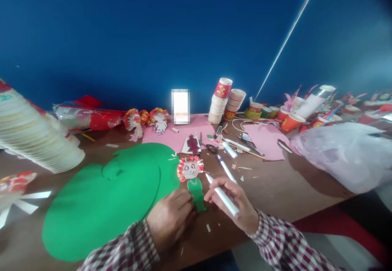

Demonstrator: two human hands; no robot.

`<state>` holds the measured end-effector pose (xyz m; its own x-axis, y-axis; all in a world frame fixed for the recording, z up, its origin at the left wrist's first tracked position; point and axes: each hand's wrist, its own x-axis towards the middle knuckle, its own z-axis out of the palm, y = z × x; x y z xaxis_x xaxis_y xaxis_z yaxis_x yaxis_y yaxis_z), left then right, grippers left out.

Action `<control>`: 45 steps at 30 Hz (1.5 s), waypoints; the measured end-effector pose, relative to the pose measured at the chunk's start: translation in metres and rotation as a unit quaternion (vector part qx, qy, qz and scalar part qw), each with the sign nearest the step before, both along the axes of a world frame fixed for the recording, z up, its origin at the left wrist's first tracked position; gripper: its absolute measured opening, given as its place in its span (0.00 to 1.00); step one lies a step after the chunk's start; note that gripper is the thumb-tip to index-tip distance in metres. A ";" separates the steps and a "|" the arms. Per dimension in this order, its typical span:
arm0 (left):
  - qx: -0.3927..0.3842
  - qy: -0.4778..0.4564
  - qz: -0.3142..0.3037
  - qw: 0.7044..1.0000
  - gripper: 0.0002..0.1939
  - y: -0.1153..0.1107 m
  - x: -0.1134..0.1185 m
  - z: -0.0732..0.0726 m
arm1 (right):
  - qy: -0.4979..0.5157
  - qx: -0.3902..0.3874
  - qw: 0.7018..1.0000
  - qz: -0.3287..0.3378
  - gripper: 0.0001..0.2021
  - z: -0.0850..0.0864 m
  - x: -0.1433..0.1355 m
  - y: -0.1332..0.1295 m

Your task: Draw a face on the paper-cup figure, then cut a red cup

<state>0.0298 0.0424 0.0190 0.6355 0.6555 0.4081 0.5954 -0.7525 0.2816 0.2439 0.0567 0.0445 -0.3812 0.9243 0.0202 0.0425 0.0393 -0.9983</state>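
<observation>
My right hand [237, 205] grips a white marker [225, 200], its tip pointing up and left. To its left lies a paper doll [196, 193] with a drawn smiling face, a red-and-yellow frilled rim round the head, and a green body. My left hand [173, 218] is closed at the left edge of the doll's body, and its fingertips are partly hidden. Beyond the right hand rests another white marker [226, 169] with a purple end. A large sheet of green paper [107, 205], with curved outlines on it, spreads out left of the doll.
Black-handled scissors [210, 146], pens and paper scraps lie beyond the hands. Pink paper [174, 138] is at the back. Stacked paper cups [219, 101] stand by the blue wall; a tall tilted stack [39, 136] is at left. A translucent plastic bag [343, 152] sits at right.
</observation>
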 end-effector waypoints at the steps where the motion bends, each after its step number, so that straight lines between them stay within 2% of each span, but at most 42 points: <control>1: 0.001 0.003 -0.001 1.000 0.09 0.000 0.000 0.000 | -0.015 0.005 1.000 -0.016 0.11 -0.003 0.000 0.000; 6: 0.020 0.023 0.011 0.999 0.08 0.000 0.000 -0.001 | -0.028 0.044 0.995 -0.086 0.13 -0.013 -0.002 0.002; 9: 0.023 0.015 0.016 0.999 0.09 0.001 -0.001 -0.002 | -0.042 0.036 0.994 -0.092 0.12 -0.014 -0.004 0.000; 13: 0.017 0.019 -0.006 1.000 0.10 0.001 -0.006 -0.002 | -0.073 0.033 0.992 -0.099 0.10 -0.010 -0.010 -0.007; 18: 0.004 0.012 -0.026 1.000 0.11 0.001 -0.010 -0.002 | -0.144 0.086 0.983 -0.079 0.08 -0.004 -0.014 -0.013; 23: -0.013 -0.015 -0.019 1.000 0.11 0.002 -0.009 0.001 | -0.215 0.131 0.966 -0.056 0.07 -0.002 -0.015 -0.014; 29: -0.032 -0.044 -0.031 0.998 0.12 0.005 -0.011 0.001 | -0.212 0.120 0.968 -0.055 0.06 -0.002 -0.015 -0.013; 38: -0.044 0.058 -0.041 0.996 0.13 0.001 -0.012 0.002 | -0.173 0.108 0.977 -0.056 0.07 -0.002 -0.015 -0.012; 45: -0.046 0.076 -0.034 0.996 0.15 0.000 -0.012 0.004 | -0.193 0.100 0.975 -0.044 0.06 -0.003 -0.016 -0.012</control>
